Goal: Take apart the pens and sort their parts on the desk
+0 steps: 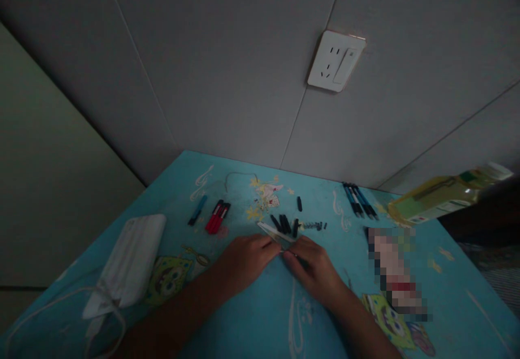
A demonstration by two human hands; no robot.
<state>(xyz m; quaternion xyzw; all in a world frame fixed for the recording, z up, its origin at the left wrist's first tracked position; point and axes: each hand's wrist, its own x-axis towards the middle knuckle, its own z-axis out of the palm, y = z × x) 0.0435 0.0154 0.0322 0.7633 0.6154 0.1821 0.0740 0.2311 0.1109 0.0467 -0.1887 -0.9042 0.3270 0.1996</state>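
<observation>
My left hand and my right hand meet at the middle of the table, fingertips nearly touching. Both are closed in a pinch around a thin pale pen-like piece, whose far end points up and left beyond the fingers. Its exact kind is too dark and partly covered to tell. Just past my fingertips lie several black pen caps, with another black cap farther back. Right of them is a row of small dark pieces.
Red pens and a blue pen lie left; several blue-black pens lie back right. A white power bank with a cable is at left. A yellow bottle and a pixelated object are right. A wall socket is above.
</observation>
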